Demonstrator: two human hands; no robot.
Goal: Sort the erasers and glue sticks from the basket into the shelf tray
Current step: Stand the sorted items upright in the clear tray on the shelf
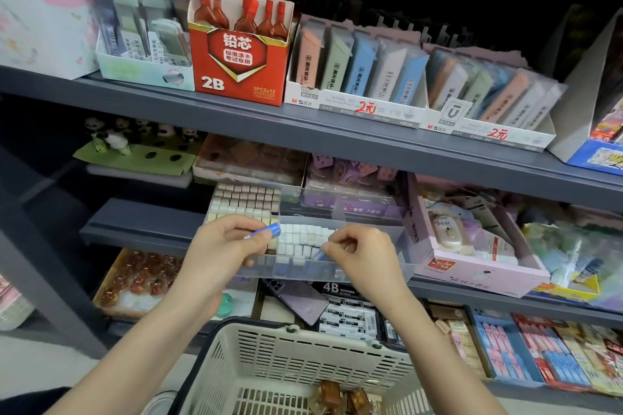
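Note:
A clear plastic shelf tray (371,232) on the middle shelf holds rows of small white erasers (303,239). My left hand (229,246) pinches a blue-sleeved eraser (266,231) over the tray's left part. My right hand (360,256) pinches another small blue-and-white eraser (320,254) just above the tray's front. Below, a beige slotted basket (303,357) holds a few brown wrapped items (340,399) at its bottom.
Grey shelves carry boxed stationery: a red 2B lead box (239,61) above, a pink box (472,256) right of the tray, beige erasers (246,199) behind it. A purple phone (296,296) and 4B eraser packs (347,313) lie on the lower shelf.

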